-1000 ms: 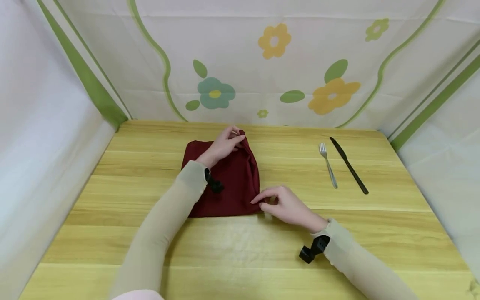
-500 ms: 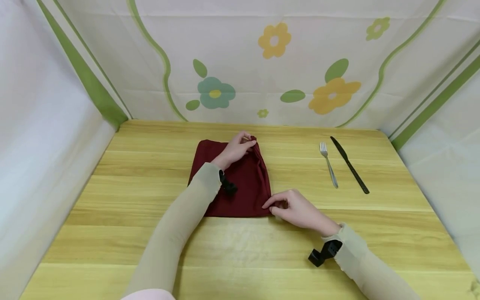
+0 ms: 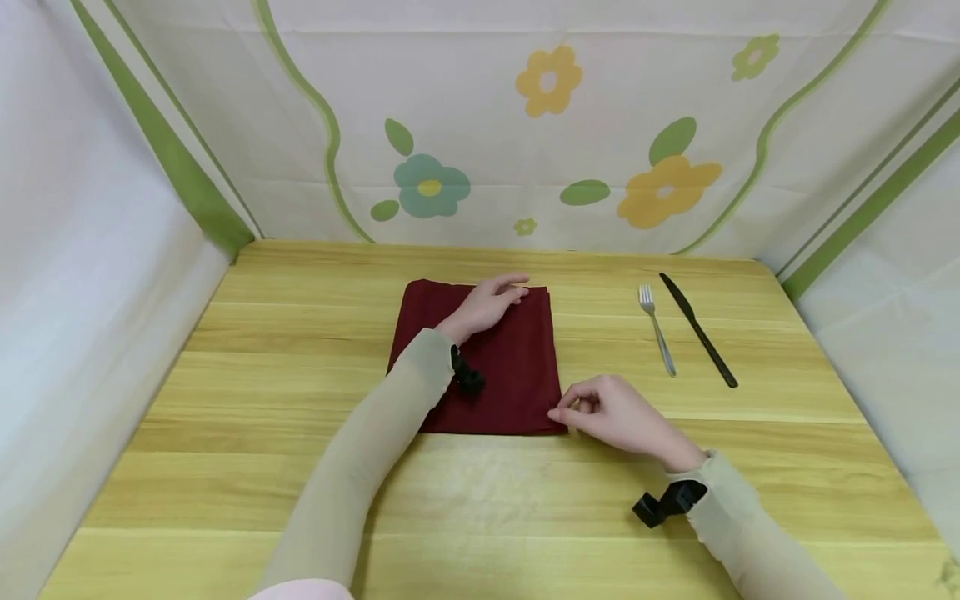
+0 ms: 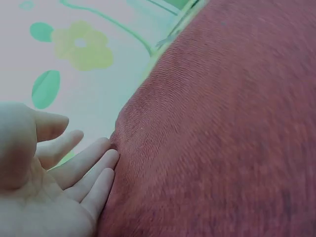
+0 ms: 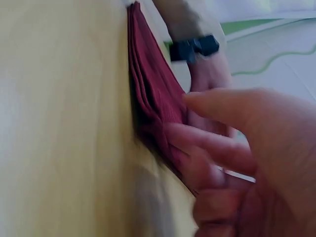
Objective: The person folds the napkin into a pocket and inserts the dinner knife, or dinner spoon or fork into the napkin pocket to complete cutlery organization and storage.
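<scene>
A folded dark red cloth (image 3: 517, 358) lies flat on the wooden table, its stacked layers showing along one edge in the right wrist view. Over its far right part reaches my left hand (image 3: 483, 308), fingers extended; in the left wrist view those fingertips (image 4: 106, 170) touch the cloth's edge. My right hand (image 3: 618, 417) is at the near right corner. Seen from the right wrist, its thumb and index finger are apart, with the index fingertip against the cloth (image 5: 153, 94). The left forearm covers part of the cloth's left side.
To the right on the table (image 3: 465, 500) lie a silver fork (image 3: 657, 331) and a black knife (image 3: 699, 331), side by side. White fabric walls with flower prints enclose the table at the back and both sides.
Both hands have shifted the cloth to the right. The far right edge, earlier lifted and bunched in my left fingers, now lies flat, and the left fingers have straightened. Fork and knife have stayed put.
</scene>
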